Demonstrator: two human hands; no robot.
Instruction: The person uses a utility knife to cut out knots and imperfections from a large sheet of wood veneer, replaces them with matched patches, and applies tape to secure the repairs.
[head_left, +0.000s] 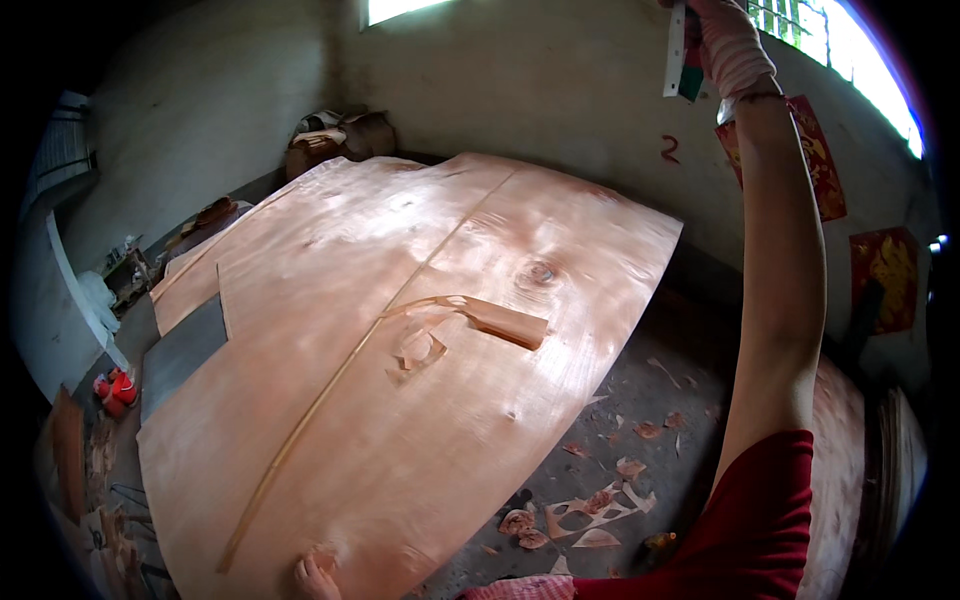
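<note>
A bare-walled room with a grey floor (690, 400) and bright windows (870, 50) high on the far wall; a large sheet of thin reddish wood veneer (400, 330) lies spread over a low stack and fills most of the view.

The left hand (315, 578) rests at the near edge of the veneer sheet, fingers laid flat and pressed against the wood, gripping nothing. Away from this hand, a pale narrow strip (330, 390) runs in a long curve across the sheet towards its far edge. Beyond the strip, a torn flap of veneer (480, 318) curls up beside a small break in the surface, and a dark knot (541, 272) sits further off.

The right hand (725, 40), gloved in pale cloth, is raised high on a straight arm with a red sleeve (750, 530) at the shoulder. It is closed around a small flat tool (680, 55) with white, red and green parts; its exact kind cannot be told.

Below the raised arm, veneer scraps (585, 515) lie scattered on the floor just beside the sheet. Red paper posters (820, 160) hang on the wall behind the arm. Well to the left of the left hand, a red object (115, 390) sits on the floor.
</note>
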